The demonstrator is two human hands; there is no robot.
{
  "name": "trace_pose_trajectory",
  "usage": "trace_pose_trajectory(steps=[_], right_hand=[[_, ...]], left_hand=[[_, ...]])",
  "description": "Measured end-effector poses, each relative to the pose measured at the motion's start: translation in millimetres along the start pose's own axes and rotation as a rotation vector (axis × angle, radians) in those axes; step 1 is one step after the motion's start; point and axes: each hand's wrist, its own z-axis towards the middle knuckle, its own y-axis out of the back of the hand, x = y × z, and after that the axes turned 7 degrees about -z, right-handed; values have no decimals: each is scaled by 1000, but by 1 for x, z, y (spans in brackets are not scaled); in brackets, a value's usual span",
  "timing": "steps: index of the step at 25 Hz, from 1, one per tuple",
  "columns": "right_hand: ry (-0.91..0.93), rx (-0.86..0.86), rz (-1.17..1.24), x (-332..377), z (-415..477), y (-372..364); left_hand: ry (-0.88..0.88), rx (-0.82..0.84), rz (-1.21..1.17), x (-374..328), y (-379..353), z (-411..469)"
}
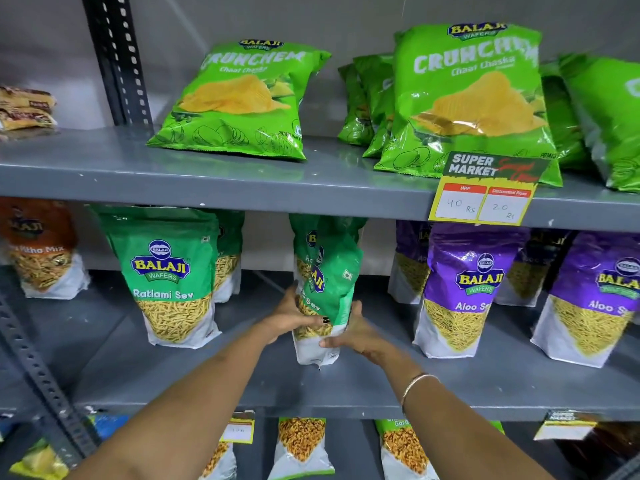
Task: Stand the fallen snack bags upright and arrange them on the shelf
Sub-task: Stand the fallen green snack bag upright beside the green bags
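A green Ratlami Sev bag (pixel 332 282) stands near the middle of the grey middle shelf (pixel 242 386), its top crumpled and leaning. My left hand (pixel 294 315) grips its left side and my right hand (pixel 353 332) grips its right side near the white base. Another green bag (pixel 308 237) stands right behind it. Further left, a Ratlami Sev bag (pixel 173 278) stands upright with one more behind it. Two purple Aloo Sev bags (pixel 464 289) (pixel 595 299) stand upright to the right.
The upper shelf (pixel 207 178) carries green Crunchem chip bags (pixel 242 98) (pixel 474 98) leaning back, with a yellow price tag (pixel 485 195) clipped on its edge. An orange mix bag (pixel 41 247) stands far left. A slotted metal upright (pixel 117 57) rises at left. More bags fill the shelf below.
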Motion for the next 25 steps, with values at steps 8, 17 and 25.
trace_pose_trajectory(steps=[8,17,25], right_hand=[[84,-114,70,-3,14,31],[197,167,259,-6,16,43],[-514,850,-429,39,11,31]], left_hand=[[107,-49,26,1,22,8],[30,-256,43,4,-7,-3],[607,-57,356,25,70,-55]])
